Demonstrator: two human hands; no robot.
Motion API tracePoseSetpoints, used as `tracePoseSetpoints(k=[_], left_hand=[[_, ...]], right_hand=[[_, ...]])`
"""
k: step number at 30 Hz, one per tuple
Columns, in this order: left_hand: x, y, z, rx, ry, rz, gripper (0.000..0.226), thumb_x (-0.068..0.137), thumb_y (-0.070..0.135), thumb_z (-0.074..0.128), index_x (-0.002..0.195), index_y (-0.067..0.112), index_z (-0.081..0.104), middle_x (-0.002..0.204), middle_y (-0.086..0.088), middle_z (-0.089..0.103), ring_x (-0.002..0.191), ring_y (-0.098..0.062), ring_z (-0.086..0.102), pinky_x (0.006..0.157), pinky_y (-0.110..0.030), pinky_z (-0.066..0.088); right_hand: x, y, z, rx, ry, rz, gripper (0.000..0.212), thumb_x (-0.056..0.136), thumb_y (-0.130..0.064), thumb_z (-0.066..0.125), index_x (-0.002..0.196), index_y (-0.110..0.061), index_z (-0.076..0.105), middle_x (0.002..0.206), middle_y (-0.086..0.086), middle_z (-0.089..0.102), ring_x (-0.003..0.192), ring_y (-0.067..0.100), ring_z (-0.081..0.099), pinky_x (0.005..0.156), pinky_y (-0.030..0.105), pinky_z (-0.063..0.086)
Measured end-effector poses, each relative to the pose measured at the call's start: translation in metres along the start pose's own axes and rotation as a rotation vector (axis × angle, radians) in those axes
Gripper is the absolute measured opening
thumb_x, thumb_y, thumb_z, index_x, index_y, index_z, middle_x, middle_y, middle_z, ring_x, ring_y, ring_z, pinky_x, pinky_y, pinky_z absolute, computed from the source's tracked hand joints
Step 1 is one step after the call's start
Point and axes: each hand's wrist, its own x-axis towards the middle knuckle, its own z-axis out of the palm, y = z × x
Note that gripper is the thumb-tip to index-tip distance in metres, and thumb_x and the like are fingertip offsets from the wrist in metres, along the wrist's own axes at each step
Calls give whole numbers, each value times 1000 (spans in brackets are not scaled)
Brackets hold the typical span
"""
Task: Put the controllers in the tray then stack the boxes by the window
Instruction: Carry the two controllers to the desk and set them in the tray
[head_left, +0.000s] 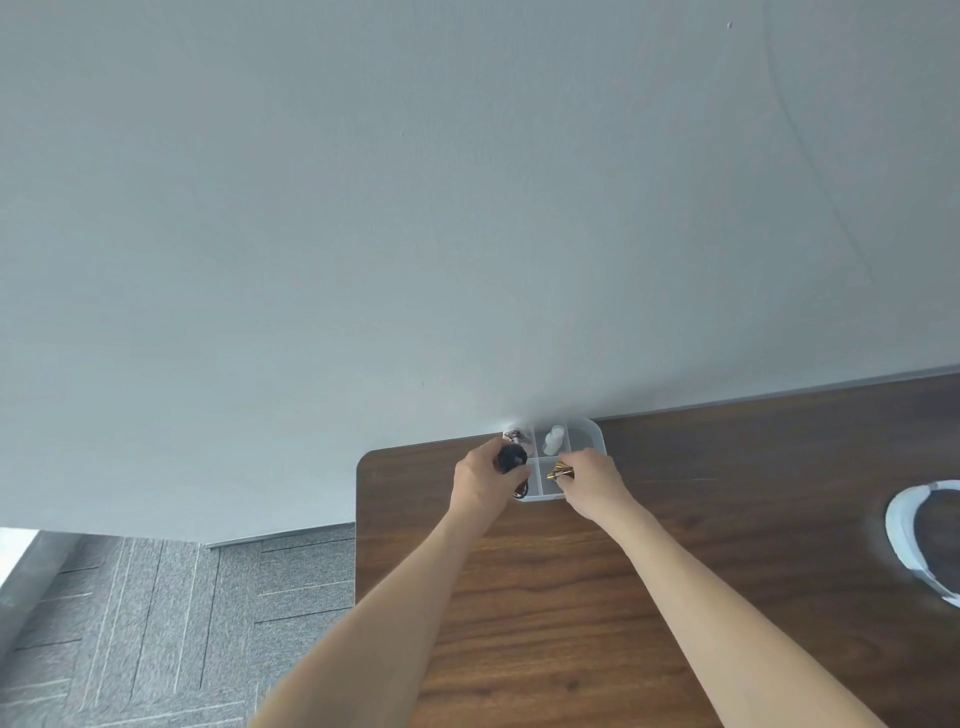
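A: Item one, hands?

B: Two bare forearms rise from the bottom edge of the frame and converge just below centre. Left hand (485, 480): knuckles up, fingers curled; its grip is wrapped round a black rounded object (511, 457), glossy, knob-like, possibly a controller, too small to say for sure. Right hand (592, 480): fingers bent, grip pinching a small gold-and-black cylindrical piece (560, 473), metallic sheen.

A: Item two, the tray?

B: Tray (592, 432): translucent white plastic, rounded corners, split by thin dividers into compartments. It sits at the desk's far edge against the wall, centre of the frame. Both held pieces hover over its near compartments, black one lower left, gold one lower middle. A small white bottle (554, 439) stands in an upper compartment.

A: Item three, surroundings?

B: Desk (727, 545): dark walnut-grain surface, smooth, rounded corner. Wall (415, 208): plain pale grey, matte. Floor (156, 623), lower left: grey carpet tiles with fine stripes. White curved band (904, 525), right edge, hard plastic, partly cut off.
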Motion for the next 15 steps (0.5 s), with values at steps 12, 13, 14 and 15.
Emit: tracePoseSetpoints(k=[12,13,14,15], left_hand=[[4,-8,4,-92,109,-52,19,81,33,74,94,24,67,88,8,67,86,-13,61,79,-28,51],[5,-9,5,-89,100,-51,16,81,33,74,93,25,66,87,9,67,85,-12,61,79,-27,51],[5,-9,6,-75,90,-46,16,81,33,74,93,26,66,88,9,67,86,-12,61,79,-27,51],[6,-9,8,-57,80,-35,17,81,34,73,94,24,67,90,7,67,86,-12,61,79,-28,52]], right_hand=[[0,3,2,29,125,-48,22,83,-9,64,104,-14,72,98,6,67,87,22,65,77,31,51],[0,4,2,29,144,-42,20,84,-9,64,101,-14,72,97,6,67,89,23,66,79,32,52],[0,5,2,26,160,-35,18,84,-10,65,100,-14,72,96,6,66,90,24,66,79,34,53],[0,6,1,21,170,-29,16,86,-11,65,99,-14,72,96,6,65,91,25,65,80,35,53]])
